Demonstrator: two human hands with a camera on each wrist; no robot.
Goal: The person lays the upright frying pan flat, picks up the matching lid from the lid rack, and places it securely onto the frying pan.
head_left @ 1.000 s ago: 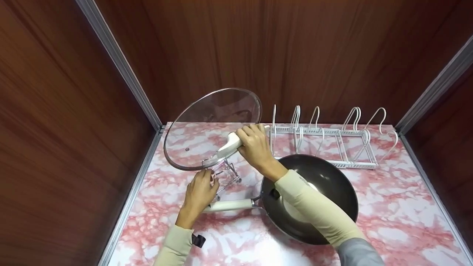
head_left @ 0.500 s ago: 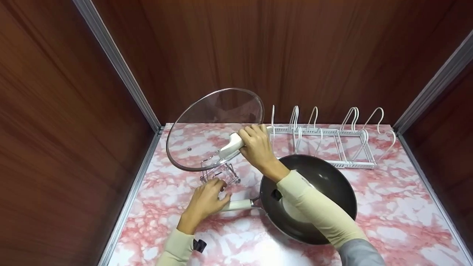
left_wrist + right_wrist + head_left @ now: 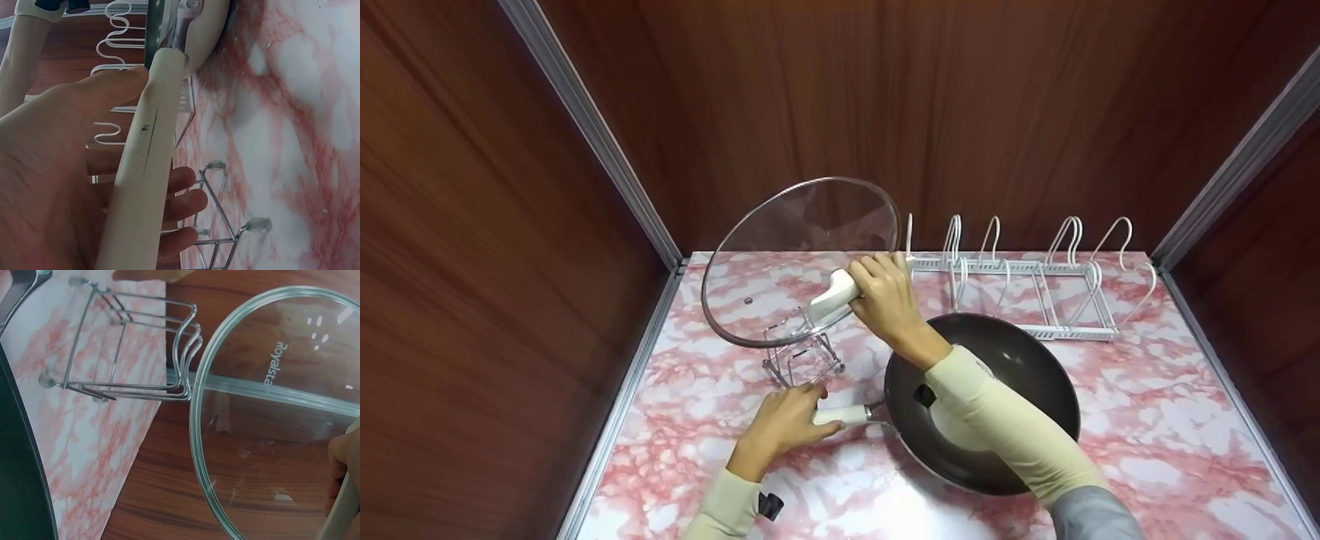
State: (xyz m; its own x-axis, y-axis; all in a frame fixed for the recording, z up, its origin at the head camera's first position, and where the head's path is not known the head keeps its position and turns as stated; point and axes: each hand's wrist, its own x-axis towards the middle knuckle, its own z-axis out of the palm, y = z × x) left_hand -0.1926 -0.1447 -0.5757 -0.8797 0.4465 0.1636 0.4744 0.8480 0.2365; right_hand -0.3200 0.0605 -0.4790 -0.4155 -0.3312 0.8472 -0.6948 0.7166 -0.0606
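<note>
My right hand [image 3: 887, 300] grips the white handle [image 3: 830, 296] of a clear glass pan lid [image 3: 802, 225], which is tilted upright. Below the lid stands a small chrome wire stand [image 3: 804, 360]; in the right wrist view the lid's rim comes up to its curved wires, but I cannot tell whether they touch. My left hand [image 3: 785, 422] is round the cream handle [image 3: 146, 129] of a dark frying pan [image 3: 1039, 382], thumb on one side, fingertips showing past the other. My palm hides the handle's end in the head view. The right forearm covers part of the pan.
A white wire rack [image 3: 1076, 332] with several upright loops stands at the back right, behind the pan. All of it is on a red-and-white marbled tabletop [image 3: 1170, 420], with wood-grain panels [image 3: 840, 97] at the back and sides.
The left hand has come away from the chrome stand, moving nearer and right to the pan's handle. The right hand still holds the lid in nearly the same place.
</note>
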